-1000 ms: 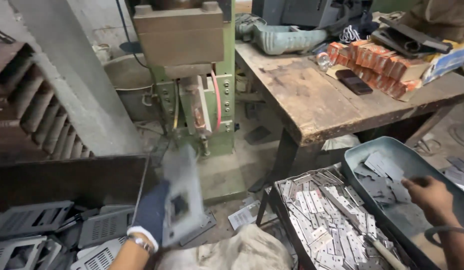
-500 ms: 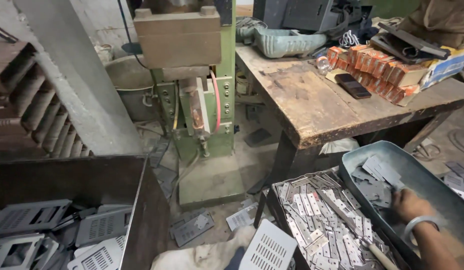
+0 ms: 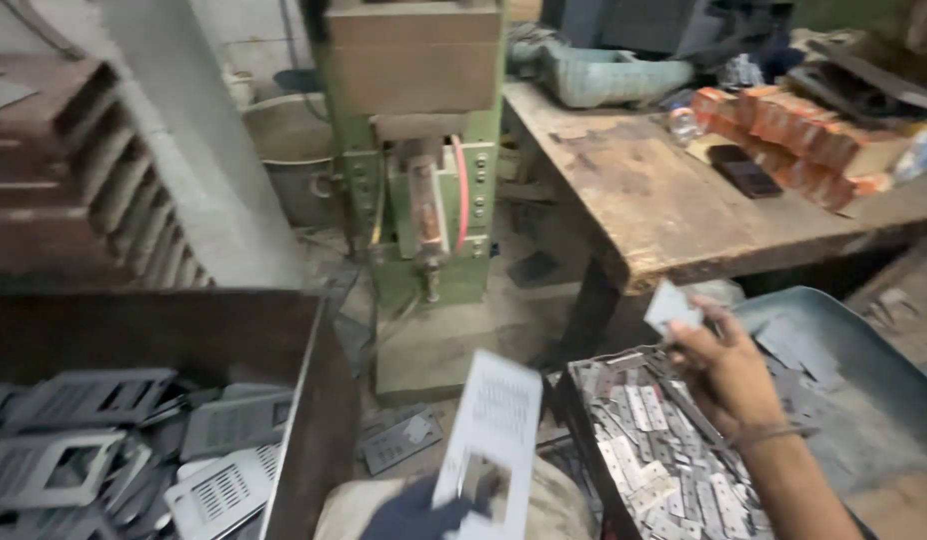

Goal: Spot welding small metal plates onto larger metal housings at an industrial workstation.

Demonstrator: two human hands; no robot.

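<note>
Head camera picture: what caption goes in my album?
Gloved left hand holds a perforated plate; right hand lifts a small metal piece.

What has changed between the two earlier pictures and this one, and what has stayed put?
The right hand has risen from the grey tray and now holds up a small metal piece. The gloved left hand, out of view half a second ago, is back, lifting a pale perforated plate. The green press, wooden bench and crate of small plates stayed put.

press [image 3: 416, 190] between bin [image 3: 314, 400], workbench [image 3: 664, 210]
</note>
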